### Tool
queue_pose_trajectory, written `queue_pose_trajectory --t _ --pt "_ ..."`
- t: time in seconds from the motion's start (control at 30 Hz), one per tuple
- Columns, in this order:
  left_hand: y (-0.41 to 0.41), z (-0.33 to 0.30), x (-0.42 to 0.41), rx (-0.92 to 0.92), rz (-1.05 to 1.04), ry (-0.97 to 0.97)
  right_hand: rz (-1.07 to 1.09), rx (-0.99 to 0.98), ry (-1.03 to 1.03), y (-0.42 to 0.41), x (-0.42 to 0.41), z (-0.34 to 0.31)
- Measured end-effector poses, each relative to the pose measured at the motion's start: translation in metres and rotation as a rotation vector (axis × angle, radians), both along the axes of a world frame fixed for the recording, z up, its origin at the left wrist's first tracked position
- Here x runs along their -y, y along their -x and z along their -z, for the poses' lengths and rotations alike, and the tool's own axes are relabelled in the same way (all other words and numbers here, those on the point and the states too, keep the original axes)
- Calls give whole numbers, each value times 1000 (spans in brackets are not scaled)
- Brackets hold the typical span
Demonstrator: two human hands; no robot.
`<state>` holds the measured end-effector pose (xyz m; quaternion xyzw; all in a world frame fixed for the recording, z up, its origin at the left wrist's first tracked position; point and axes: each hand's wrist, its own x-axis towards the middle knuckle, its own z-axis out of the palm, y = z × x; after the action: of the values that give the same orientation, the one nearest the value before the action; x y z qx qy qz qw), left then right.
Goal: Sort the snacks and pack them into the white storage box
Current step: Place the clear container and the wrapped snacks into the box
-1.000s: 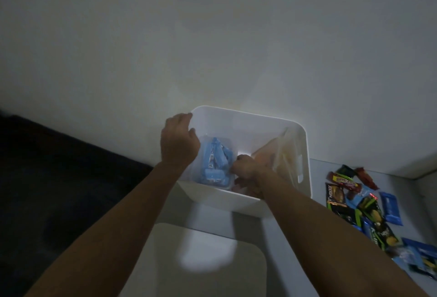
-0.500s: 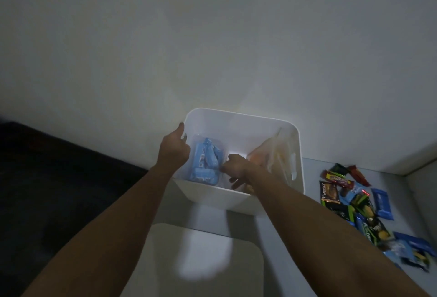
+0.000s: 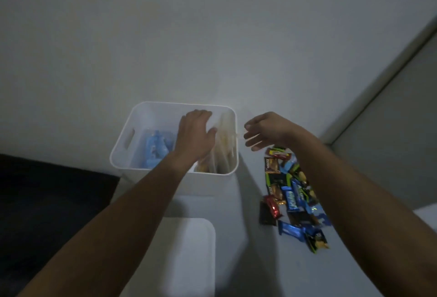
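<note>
The white storage box (image 3: 123, 145) stands against the wall. Inside it, a clear bag of blue snacks (image 3: 156, 147) sits on the left and a clear bag of yellow-orange snacks (image 3: 224, 145) on the right. My left hand (image 3: 195, 135) reaches into the box between the two bags, fingers spread flat, holding nothing that I can see. My right hand (image 3: 262, 131) hovers just outside the box's right wall, fingers loosely curled and empty. A pile of loose wrapped snacks (image 3: 290, 192) in blue, green, red and black lies on the surface under my right forearm.
A white lid (image 3: 186, 256) lies flat in front of the box. A dark floor area (image 3: 47, 202) runs along the left. The wall rises right behind the box, and a grey panel edge (image 3: 378, 79) slants at the right.
My right hand has come out of the box and moved right, above the loose snacks. My left hand has shifted from the box's left rim into its middle. The view has swung right.
</note>
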<state>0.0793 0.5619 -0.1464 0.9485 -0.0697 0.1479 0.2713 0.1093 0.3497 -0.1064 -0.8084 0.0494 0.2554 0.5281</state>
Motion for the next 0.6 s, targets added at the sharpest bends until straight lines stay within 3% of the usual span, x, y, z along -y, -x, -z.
queue_pose_trajectory --t 0.17,0.23,0.33,0.5,0.6 --pt "26 8 97 313 220 22 76 -6 160 28 90 17" --pt "42 22 132 306 317 50 80 2 300 44 120 30" --pt "61 61 170 23 398 41 2 -50 528 65 160 59" --pt "83 126 195 -521 391 -251 -192 -88 766 94 207 120" --pt "99 156 201 -670 364 -270 -265 -110 830 106 219 155"
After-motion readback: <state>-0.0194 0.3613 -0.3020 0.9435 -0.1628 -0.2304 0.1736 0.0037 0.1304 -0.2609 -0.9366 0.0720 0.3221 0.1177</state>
